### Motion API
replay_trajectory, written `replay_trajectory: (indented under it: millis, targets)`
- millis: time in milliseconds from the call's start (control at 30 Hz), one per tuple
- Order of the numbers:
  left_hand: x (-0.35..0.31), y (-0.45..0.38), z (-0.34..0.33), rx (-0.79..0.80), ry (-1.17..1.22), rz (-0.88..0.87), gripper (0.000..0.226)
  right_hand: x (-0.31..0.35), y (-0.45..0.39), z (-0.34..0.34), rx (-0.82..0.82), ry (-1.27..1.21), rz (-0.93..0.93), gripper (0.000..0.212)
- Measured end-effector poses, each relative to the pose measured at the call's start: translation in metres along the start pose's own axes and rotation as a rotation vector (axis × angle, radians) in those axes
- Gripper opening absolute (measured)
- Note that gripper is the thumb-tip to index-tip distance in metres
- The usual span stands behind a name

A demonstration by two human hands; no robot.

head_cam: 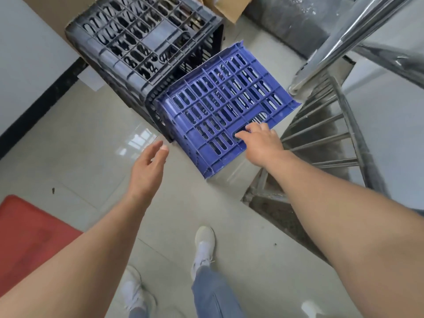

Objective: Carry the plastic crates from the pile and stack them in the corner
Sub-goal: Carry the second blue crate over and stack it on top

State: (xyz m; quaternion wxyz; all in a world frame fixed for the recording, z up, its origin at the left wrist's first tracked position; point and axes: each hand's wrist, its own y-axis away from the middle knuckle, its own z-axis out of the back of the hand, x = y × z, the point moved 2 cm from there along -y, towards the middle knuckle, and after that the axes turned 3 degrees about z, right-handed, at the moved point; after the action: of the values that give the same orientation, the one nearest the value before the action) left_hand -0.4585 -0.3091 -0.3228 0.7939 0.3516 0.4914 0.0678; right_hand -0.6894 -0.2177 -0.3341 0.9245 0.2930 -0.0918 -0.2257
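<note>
A blue slotted plastic crate (226,106) lies upside down and tilted on the tiled floor, one end tucked against a black slotted crate (142,40) that sits upside down on a stack of other black crates. My right hand (260,141) reaches onto the blue crate's near side, fingertips curling into a handle slot. My left hand (149,164) hovers with fingers straight just left of the blue crate's near corner, touching nothing.
A steel stair railing (339,49) and descending steps (321,143) lie right of the crates. A white wall (25,65) with a black skirting runs on the left. A red mat (29,237) lies at lower left, cardboard (227,5) behind the crates. My feet stand below.
</note>
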Motion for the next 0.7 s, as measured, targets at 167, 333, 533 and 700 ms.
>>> replay_trajectory:
  millis: [167, 333, 533, 700]
  targets:
    - [0.019, -0.009, -0.004, -0.02, 0.039, 0.038, 0.041, -0.006, -0.023, -0.019, 0.009, 0.122, 0.006, 0.054]
    - [0.037, -0.018, -0.005, -0.051, 0.064, 0.064, 0.04, -0.01, -0.039, -0.032, -0.039, 0.248, 0.069, 0.046]
    - [0.045, -0.015, 0.001, -0.084, 0.085, 0.076, 0.04, -0.014, -0.043, -0.025, 0.105, 0.341, 0.196, 0.042]
    - [0.051, -0.004, 0.02, -0.107, 0.104, 0.073, 0.04, 0.008, -0.026, -0.038, 0.145, 0.201, 0.208, 0.039]
